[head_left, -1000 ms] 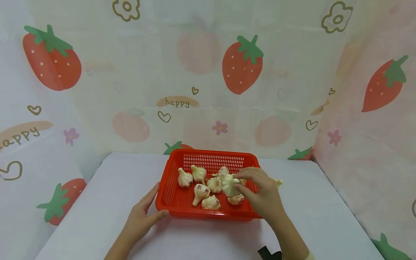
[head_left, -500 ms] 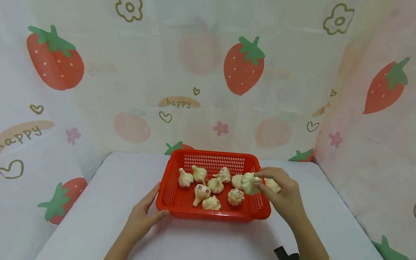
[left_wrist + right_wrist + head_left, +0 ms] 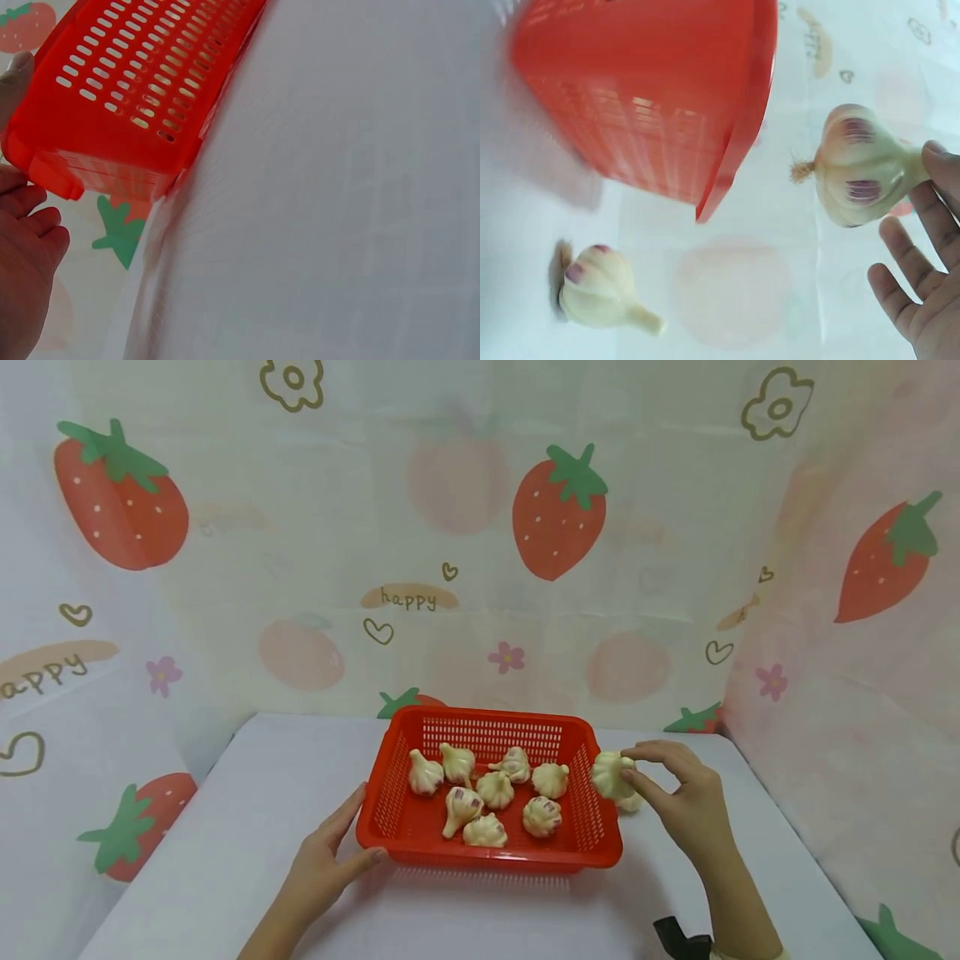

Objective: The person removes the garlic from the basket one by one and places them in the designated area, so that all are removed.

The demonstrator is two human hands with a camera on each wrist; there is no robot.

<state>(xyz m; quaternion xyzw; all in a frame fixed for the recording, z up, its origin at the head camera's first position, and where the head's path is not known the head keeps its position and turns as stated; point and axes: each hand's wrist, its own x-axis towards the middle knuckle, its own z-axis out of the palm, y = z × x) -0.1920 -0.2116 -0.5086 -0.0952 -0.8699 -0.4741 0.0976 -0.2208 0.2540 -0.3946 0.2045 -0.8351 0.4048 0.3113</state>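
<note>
In the head view, a red plastic basket (image 3: 495,858) holds several garlic bulbs (image 3: 495,789). At the basket's left front corner my left hand (image 3: 318,868) grips the rim; the left wrist view shows the thumb (image 3: 16,86) and the curled fingers on the basket's edge. My right hand (image 3: 690,802) pinches one garlic bulb (image 3: 866,166) by its stem, just beyond the basket's right rim. Root and purple patches on that bulb show in the right wrist view. Another garlic bulb (image 3: 604,289) lies on the table outside the basket, mostly hidden behind the held one in the head view.
The white tabletop (image 3: 277,793) stretches around the basket. Behind and at both sides hangs a cloth (image 3: 465,552) printed with strawberries. A black strap (image 3: 681,939) is at the right wrist.
My right hand has carried the garlic bulb rightward, from above the basket to past its right rim. The left hand stays at the basket's corner.
</note>
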